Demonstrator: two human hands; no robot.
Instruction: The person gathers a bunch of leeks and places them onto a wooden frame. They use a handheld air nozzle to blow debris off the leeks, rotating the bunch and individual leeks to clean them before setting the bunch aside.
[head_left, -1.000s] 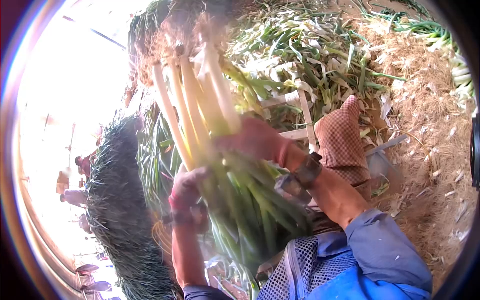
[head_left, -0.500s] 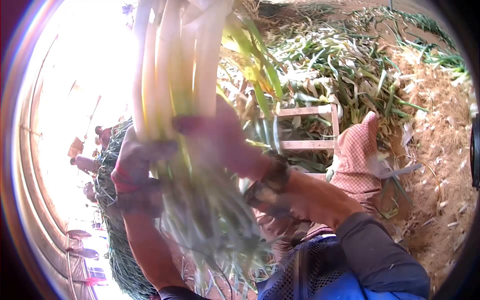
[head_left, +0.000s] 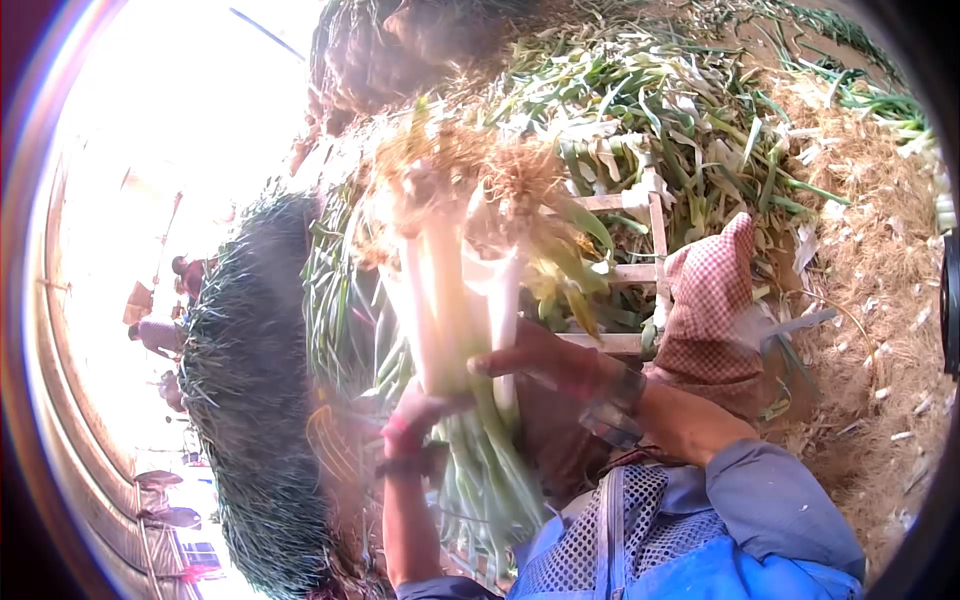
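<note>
A bundle of long green onions (head_left: 440, 310) stands upright before my body, its brown roots at the top and its green leaves hanging down. My left hand (head_left: 422, 412), gloved and partly blurred, is wrapped round the bundle's left side where white stalk turns green. Gripping the right side a little higher is my right hand (head_left: 545, 360), also gloved, with its thumb across the stalks. Yellowed leaves (head_left: 575, 290) hang to the right of the bundle.
A wooden frame (head_left: 657, 235) lies among loose leaves (head_left: 640, 90). Right of it is a checked cloth shoe cover (head_left: 712, 300). Brown root trimmings (head_left: 850, 400) cover the ground at right. A large stack of green onions (head_left: 260, 400) stands at left, with several people beyond.
Both hands and the bundle have moved right and down, so the roots now show. The view has shifted, and more of the left stack and a root pile at the top are visible.
</note>
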